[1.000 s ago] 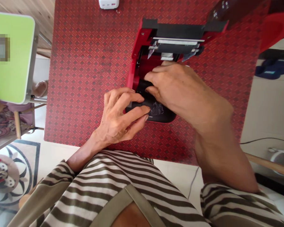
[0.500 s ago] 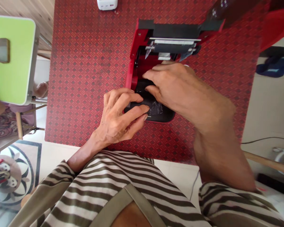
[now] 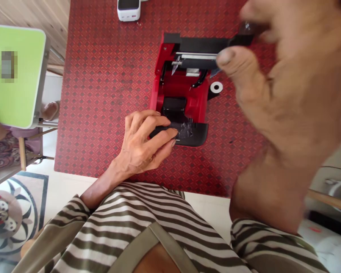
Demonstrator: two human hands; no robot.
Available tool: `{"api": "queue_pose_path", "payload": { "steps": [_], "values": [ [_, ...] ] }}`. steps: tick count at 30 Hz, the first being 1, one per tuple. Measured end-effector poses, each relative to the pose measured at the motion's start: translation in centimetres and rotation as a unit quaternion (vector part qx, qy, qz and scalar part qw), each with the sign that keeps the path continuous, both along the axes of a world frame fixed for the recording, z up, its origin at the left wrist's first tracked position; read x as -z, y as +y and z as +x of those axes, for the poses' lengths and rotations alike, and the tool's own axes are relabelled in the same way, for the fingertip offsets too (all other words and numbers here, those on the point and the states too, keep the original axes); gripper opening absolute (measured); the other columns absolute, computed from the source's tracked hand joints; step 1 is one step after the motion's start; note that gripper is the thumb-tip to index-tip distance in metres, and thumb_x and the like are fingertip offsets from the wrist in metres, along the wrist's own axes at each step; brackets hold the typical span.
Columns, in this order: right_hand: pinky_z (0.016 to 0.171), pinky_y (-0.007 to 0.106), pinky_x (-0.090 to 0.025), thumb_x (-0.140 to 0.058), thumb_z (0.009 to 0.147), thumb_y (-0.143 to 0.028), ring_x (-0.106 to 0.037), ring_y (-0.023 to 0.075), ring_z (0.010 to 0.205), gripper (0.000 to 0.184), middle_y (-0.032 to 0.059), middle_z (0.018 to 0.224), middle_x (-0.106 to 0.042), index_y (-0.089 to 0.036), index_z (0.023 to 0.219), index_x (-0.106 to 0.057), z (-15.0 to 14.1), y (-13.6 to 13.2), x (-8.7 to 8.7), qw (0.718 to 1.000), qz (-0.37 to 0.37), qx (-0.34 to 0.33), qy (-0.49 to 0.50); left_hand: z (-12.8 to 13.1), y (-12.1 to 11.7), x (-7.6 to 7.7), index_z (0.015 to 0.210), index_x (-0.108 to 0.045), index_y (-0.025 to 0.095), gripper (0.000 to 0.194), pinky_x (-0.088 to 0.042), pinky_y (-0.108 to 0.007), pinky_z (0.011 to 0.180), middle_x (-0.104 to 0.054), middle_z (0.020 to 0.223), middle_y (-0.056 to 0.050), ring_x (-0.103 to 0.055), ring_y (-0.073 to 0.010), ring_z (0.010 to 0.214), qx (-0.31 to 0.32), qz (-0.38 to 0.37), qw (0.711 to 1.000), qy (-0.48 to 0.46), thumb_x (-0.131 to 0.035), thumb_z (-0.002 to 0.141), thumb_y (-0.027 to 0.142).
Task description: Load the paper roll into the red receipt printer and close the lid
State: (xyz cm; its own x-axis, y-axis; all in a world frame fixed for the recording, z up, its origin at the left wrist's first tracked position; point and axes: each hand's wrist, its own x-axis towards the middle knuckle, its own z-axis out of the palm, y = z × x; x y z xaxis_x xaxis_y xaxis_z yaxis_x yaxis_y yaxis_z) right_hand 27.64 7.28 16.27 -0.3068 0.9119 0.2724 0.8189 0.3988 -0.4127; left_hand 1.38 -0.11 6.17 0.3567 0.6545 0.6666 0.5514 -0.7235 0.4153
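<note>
A red and black device with a hinged lid, like a small label printer (image 3: 197, 96), lies opened on the red table. Its lid (image 3: 204, 44) is tipped back, showing a dark roller (image 3: 196, 63). Inside the red bay sits a black block-like part (image 3: 174, 106). My left hand (image 3: 144, 140) rests with bent, spread fingers on the black front edge (image 3: 193, 138). Raised at the upper right, my blurred right hand (image 3: 281, 72) has its thumb spread beside the lid's right end. A dark glossy object (image 3: 247, 28) shows between thumb and fingers; whether I touch it is unclear.
Right of the device stands a roll with a white end (image 3: 216, 87). A white device with a dark screen (image 3: 129, 9) sits at the back of the patterned red table (image 3: 102, 94). A green table (image 3: 19, 94) bearing a blurred-out item is at the left.
My right hand has left the device's bay and moved up and right to the lid's right end. The bay and the roll are now uncovered. My left hand stays put.
</note>
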Motion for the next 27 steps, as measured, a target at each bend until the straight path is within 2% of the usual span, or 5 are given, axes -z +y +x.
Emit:
{"api": "queue_pose_path", "payload": {
  "steps": [2,10,18,23,27],
  "values": [
    [0.137,0.062,-0.059,-0.045,0.136,-0.062,-0.082,0.0498,0.153,0.077,0.029,0.16,-0.087,-0.001,0.17,-0.078,-0.5,-0.3,0.9,0.998,0.053,0.024,-0.027,0.1,-0.1,0.0,0.132,-0.085,0.025,0.015,-0.063,-0.053,0.117,-0.095,0.131,-0.008,-0.086,-0.0326,0.133,0.001,0.003,1.0,0.003,-0.078,0.121,0.018],
    [0.113,0.058,-0.074,-0.056,0.135,-0.032,-0.096,0.0397,0.123,0.04,0.0146,0.125,-0.1,-0.022,0.133,-0.095,-1.4,-6.1,1.9,0.997,0.07,0.013,0.033,0.2,-0.4,0.0,0.132,-0.086,0.03,0.018,-0.067,-0.058,0.102,-0.091,0.126,-0.01,-0.083,-0.0347,0.12,-0.038,0.017,0.999,0.007,-0.078,0.119,0.021],
    [0.116,0.053,-0.08,-0.075,0.127,-0.023,-0.098,0.0353,0.129,0.025,0.0083,0.136,-0.101,-0.029,0.143,-0.094,-0.5,-7.5,6.9,0.982,0.149,-0.048,0.108,0.2,-0.7,0.0,0.135,-0.087,0.028,0.021,-0.063,-0.06,0.098,-0.091,0.126,-0.01,-0.079,-0.0354,0.118,-0.04,0.005,0.999,0.009,-0.08,0.117,0.017],
    [0.121,0.056,-0.079,-0.073,0.129,-0.023,-0.096,0.0367,0.136,0.027,0.0114,0.142,-0.099,-0.026,0.148,-0.092,-0.6,-7.9,7.6,0.981,0.148,-0.044,0.118,0.1,-0.7,-0.5,0.133,-0.088,0.029,0.018,-0.062,-0.062,0.1,-0.09,0.125,-0.008,-0.078,-0.0357,0.118,-0.023,-0.016,0.999,-0.025,-0.082,0.117,0.024],
    [0.122,0.054,-0.08,-0.074,0.129,-0.024,-0.096,0.0358,0.137,0.027,0.0112,0.144,-0.099,-0.025,0.148,-0.091,-0.7,-8.1,7.9,0.98,0.157,-0.046,0.115,0.3,0.6,-0.3,0.14,-0.09,0.038,0.02,-0.065,-0.063,0.104,-0.088,0.127,-0.006,-0.08,-0.0343,0.116,-0.035,-0.071,0.987,-0.143,-0.085,0.123,0.046]
  ]
}}
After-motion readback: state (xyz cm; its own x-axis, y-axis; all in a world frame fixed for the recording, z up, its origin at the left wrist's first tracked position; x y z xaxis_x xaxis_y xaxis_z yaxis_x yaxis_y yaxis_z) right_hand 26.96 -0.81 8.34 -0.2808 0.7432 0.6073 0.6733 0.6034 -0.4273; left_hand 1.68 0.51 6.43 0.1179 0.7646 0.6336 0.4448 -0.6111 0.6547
